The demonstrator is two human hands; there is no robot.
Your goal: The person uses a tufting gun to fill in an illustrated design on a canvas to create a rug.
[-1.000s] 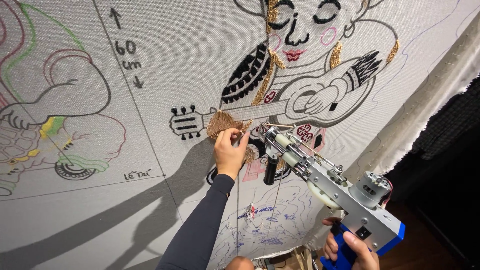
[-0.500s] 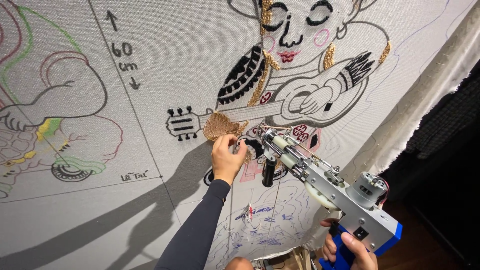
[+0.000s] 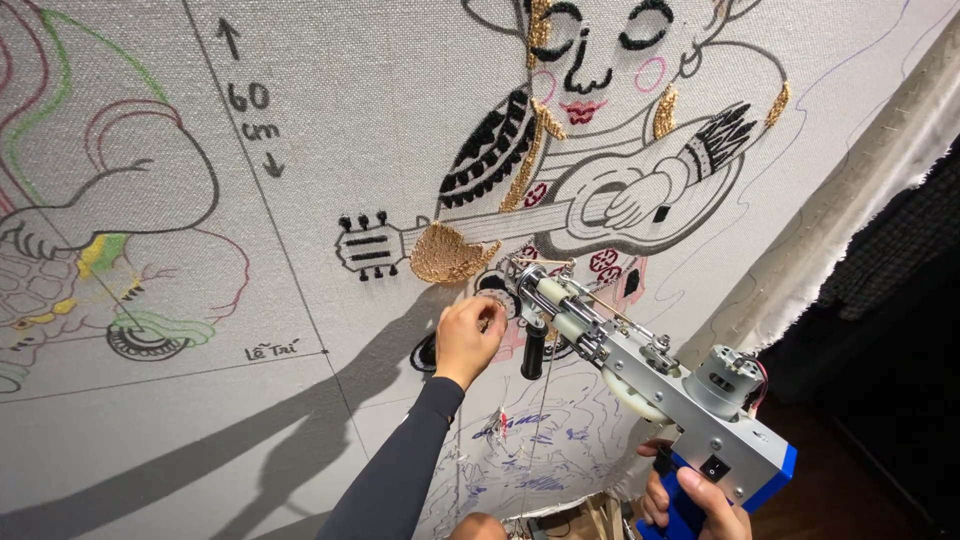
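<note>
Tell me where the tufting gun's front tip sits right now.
In the head view, the tufting gun points up-left from the right hand at lower right; its tip meets the canvas just below the tan tufted patch, beside the left hand.

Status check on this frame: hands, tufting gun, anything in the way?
Left hand pinched near the gun's needle end. Right hand grips the blue handle of the tufting gun. Nothing between gun and cloth.

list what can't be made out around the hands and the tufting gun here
Head view only:
- Right hand: cut off by the bottom edge; the blue grip hides its palm.
- Left hand: fingertips curled toward the cloth, so anything pinched is hidden.
- Tufting gun needle tip: too small to tell whether it touches the cloth.
</note>
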